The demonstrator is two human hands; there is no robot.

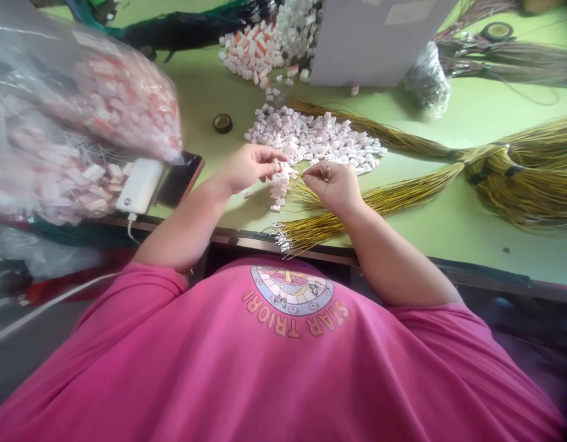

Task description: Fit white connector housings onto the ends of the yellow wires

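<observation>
My left hand (250, 169) is closed in a pinch on a small white plastic connector (280, 166) at the near edge of a pile of similar connectors (311, 136). Just to its right, my right hand (336, 186) pinches a thin yellow wire, its end pointing toward the left fingertips. Whether the wire tip touches the connector is too small to tell. Below the hands, several wired connectors (278, 190) lie close together. A bundle of yellow-and-black wires (320, 228) with metal terminals at its ends runs under my right forearm.
Plastic bags of connectors (131, 104) stand at left, near a white power bank (140, 185) and a dark phone (181, 178). A black tape roll (223, 123) lies behind my left hand. A grey box (375, 43) stands at the back; tied wire bundles (518, 178) lie at right.
</observation>
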